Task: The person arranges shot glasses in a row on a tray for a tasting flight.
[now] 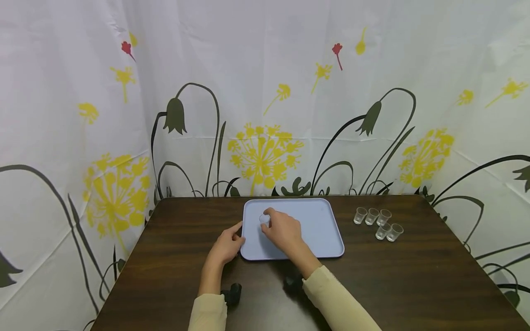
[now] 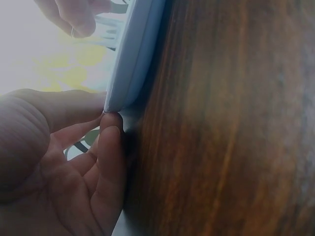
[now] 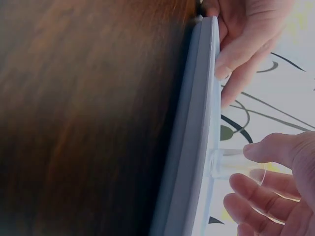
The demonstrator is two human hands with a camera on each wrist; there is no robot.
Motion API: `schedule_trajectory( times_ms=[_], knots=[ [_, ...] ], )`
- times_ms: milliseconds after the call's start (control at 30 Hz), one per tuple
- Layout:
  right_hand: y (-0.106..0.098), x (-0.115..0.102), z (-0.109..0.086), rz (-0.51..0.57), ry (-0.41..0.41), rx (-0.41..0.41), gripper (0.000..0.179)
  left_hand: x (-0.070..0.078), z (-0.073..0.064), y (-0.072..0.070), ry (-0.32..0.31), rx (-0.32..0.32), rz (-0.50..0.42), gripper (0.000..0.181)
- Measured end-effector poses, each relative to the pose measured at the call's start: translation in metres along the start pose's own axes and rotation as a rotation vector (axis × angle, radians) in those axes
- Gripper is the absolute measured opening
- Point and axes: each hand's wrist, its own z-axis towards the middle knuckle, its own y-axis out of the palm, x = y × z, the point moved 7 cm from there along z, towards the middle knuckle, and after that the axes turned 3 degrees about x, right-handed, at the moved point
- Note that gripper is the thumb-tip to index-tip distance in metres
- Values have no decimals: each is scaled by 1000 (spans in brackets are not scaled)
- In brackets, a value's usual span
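Observation:
A pale blue tray (image 1: 319,230) lies on the dark wooden table. My left hand (image 1: 225,246) pinches its left edge, the thumb over the rim and the fingers against the outer side in the left wrist view. Over the left part of the tray is my right hand (image 1: 285,230), holding a small clear shot glass (image 3: 231,163) between thumb and fingers. The right wrist view shows the glass upright, its base right at the tray's surface. In the head view the fingers partly cover this glass.
Several more clear shot glasses (image 1: 371,216) stand in two short rows on the table (image 1: 430,266), right of the tray. A white curtain (image 1: 265,69) with printed flowers hangs behind the table and along its sides. Black wrist cameras (image 1: 233,294) sit below both hands.

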Motion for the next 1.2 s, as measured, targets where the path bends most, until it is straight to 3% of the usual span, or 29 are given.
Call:
schedule_trajectory(
  times_ms=[133, 300, 833, 1200],
  knots=[
    [2, -4, 1, 9, -1, 7, 34, 14, -11, -5, -20, 24, -6, 62],
    [2, -6, 2, 11, -5, 20, 33, 19, -14, -5, -30, 35, 11, 60],
    [2, -8, 0, 21, -4, 0, 38, 20, -15, -5, -29, 37, 14, 56],
    [-19, 3, -16, 91, 17, -27, 41, 18, -14, -5, -39, 35, 57, 55]
  ],
)
